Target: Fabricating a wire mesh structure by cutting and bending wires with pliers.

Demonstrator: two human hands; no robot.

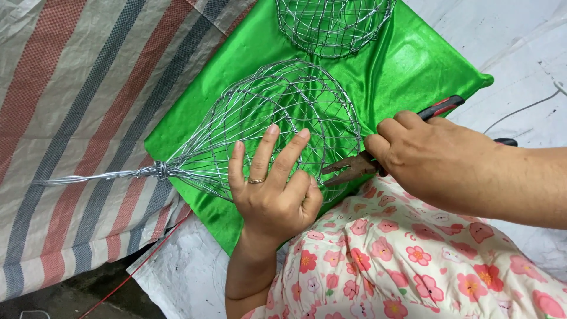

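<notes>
Left hand (273, 195) fingers spread flat on wire basket (277, 118); right hand (425, 159) fingers clamped on pliers (354, 168) at basket's rim.

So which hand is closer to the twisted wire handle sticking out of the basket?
Left. The left hand presses the silver wire basket near its twisted handle; the right hand is beyond, holding pliers.

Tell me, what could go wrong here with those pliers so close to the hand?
The rusty pliers in the right hand point at the left hand; a slip might pinch its fingers. The silver wire mesh basket may have sharp ends that could scratch skin. It might also slide on the shiny green cloth.
</notes>
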